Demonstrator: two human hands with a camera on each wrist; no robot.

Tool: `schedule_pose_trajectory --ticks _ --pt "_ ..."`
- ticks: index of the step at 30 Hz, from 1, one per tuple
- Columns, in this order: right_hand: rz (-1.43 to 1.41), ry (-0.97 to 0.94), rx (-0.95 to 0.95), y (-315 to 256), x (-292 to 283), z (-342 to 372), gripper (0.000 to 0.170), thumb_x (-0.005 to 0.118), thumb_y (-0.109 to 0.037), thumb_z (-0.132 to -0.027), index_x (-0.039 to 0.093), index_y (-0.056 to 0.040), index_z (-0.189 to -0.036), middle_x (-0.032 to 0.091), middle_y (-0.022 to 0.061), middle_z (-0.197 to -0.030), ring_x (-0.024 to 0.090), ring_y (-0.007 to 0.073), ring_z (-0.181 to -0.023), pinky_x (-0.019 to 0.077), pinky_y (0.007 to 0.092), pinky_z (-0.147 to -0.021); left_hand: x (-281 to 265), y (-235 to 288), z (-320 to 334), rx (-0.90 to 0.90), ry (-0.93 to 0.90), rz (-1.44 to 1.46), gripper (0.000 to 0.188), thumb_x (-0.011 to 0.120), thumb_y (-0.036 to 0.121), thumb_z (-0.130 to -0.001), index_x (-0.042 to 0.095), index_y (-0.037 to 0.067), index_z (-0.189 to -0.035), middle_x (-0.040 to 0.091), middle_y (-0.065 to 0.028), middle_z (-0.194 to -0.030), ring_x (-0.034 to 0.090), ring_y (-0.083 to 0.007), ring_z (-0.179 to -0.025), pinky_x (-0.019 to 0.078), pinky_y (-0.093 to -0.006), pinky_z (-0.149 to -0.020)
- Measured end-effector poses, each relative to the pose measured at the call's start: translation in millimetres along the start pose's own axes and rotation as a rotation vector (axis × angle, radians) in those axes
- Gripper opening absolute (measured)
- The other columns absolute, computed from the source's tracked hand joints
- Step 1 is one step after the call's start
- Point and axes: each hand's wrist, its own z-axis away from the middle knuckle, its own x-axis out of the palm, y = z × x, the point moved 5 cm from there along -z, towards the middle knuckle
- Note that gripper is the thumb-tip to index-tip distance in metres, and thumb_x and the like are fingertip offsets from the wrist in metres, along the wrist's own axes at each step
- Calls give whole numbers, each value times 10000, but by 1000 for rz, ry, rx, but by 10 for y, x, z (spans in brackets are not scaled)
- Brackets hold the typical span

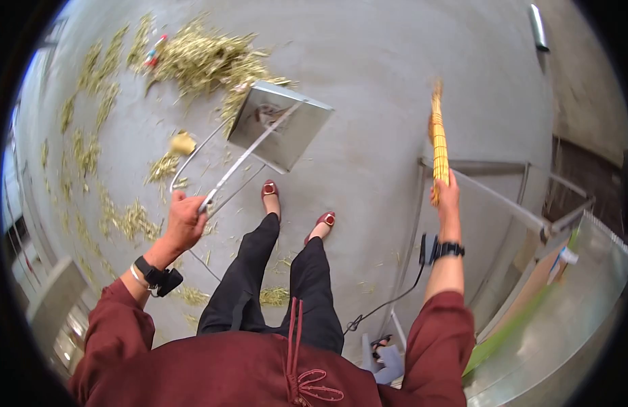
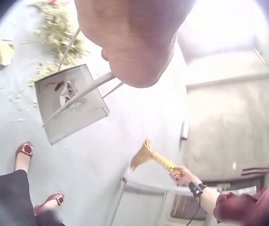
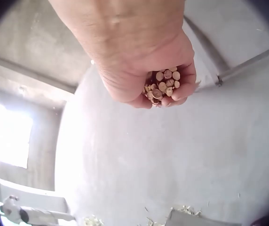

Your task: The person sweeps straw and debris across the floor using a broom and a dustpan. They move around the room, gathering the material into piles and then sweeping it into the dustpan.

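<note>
A metal dustpan (image 1: 297,139) with a long wire-like handle hangs from my left hand (image 1: 185,220), whose fingers curl round the handle's end. Some pale and reddish scraps lie inside the pan (image 2: 90,115). My right hand (image 1: 447,193) grips the bound yellow handle of a straw broom (image 1: 439,146), held out to the right. In the right wrist view the cut stalk ends of the broom (image 3: 162,86) show inside the curled right hand (image 3: 148,61). A heap of dry straw (image 1: 205,61) lies on the floor beyond the dustpan.
Loose straw (image 1: 130,220) is scattered at the left, with a yellow block (image 1: 183,143) near it. A metal-framed panel (image 1: 477,217) and a sheet-metal trough (image 1: 565,298) stand at the right. A metal tube (image 1: 538,28) lies at the far right. Another person's foot (image 1: 379,346) shows low down.
</note>
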Motion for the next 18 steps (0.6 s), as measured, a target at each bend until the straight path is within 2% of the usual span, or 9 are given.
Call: schedule_pose_trajectory --ticks 4,5,6,8,10,11,13,15,18 --pt "-12 -204 1 -59 1378 -745 331 513 -120 -817 418 -110 -1134 473 61 -690 471 122 -456 368 262 -351 -254 -894 1127 -491 150 -18 170 510 37 -773 568 50 -932 491 -34 -601 415 -173 -532 332 -306 -573" --pt "130 -154 -145 5 1864 -713 167 510 -139 -827 399 -114 -950 435 23 -613 449 128 -436 371 264 -349 -303 -1078 1425 -751 202 139 150 499 51 -793 568 50 -926 453 -8 -592 388 -129 -525 314 -284 -530" --pt "236 -160 -274 236 2402 -489 285 533 -128 -814 367 -76 -1039 467 54 -688 483 157 -512 407 291 -425 -302 -1249 1758 -1007 257 299 133 489 66 -814 569 50 -919 415 17 -582 361 -85 -518 295 -262 -488" --pt "449 -128 -537 672 3476 13 523 579 -107 -788 303 2 -1219 532 115 -839 550 215 -664 479 344 -577 -278 -1401 2386 -1141 339 333 139 470 69 -822 569 47 -917 395 30 -588 348 -63 -519 277 -247 -473" --pt "492 -261 -430 819 4313 1192 764 595 -78 -769 132 10 -1369 535 180 -1035 553 267 -900 454 372 -804 -209 -1464 2977 -1264 426 370 148 451 73 -831 569 45 -915 374 42 -595 336 -41 -519 259 -232 -457" --pt "378 -408 -347 854 4594 1742 789 594 -71 -761 115 -32 -1387 540 182 -1039 555 266 -921 464 363 -797 -178 -1470 3255 -1319 506 355 149 447 77 -833 568 42 -913 378 41 -593 335 -44 -514 259 -231 -455" --pt "320 -634 -133 1276 5108 2374 810 595 -62 -743 129 -140 -1401 569 162 -946 587 224 -672 502 336 -619 -74 -1413 3683 -1404 599 351 151 443 82 -836 568 39 -910 383 39 -592 335 -47 -508 259 -231 -452" --pt "472 -804 -127 1190 5350 2900 754 580 -83 -740 197 -142 -1387 573 142 -864 552 195 -526 465 320 -475 11 -1340 3980 -1468 789 462 156 444 108 -845 565 35 -912 381 47 -590 328 -39 -500 248 -220 -443" --pt "547 -1056 -74 586 5375 3407 702 551 -141 -728 252 -141 -1363 608 208 -823 605 339 -727 488 394 -641 120 -1175 4180 -1604 916 613 161 454 126 -845 563 30 -913 376 55 -588 327 -32 -497 247 -206 -444"
